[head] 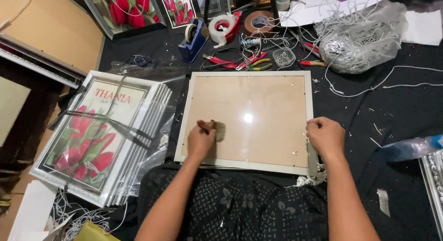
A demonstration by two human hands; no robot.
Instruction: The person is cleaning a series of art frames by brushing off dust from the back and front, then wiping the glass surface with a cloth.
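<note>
Brushing the frame [247, 121] at the tabletop's near edge: left hand [200, 140] clamped on brush [213, 128], right hand [326, 135] fisted on the frame's right rim. Next, probably sweeping rightward.

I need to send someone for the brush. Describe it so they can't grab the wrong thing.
Start at the big white frame lying flat mid-table, its glass over a tan backing. On the glass near the left side, the person's left hand grips a small brush with a reddish-brown wooden handle and short pale bristles. It is the only tool on the glass; the red-handled pliers lie beyond the frame's top edge.
</note>
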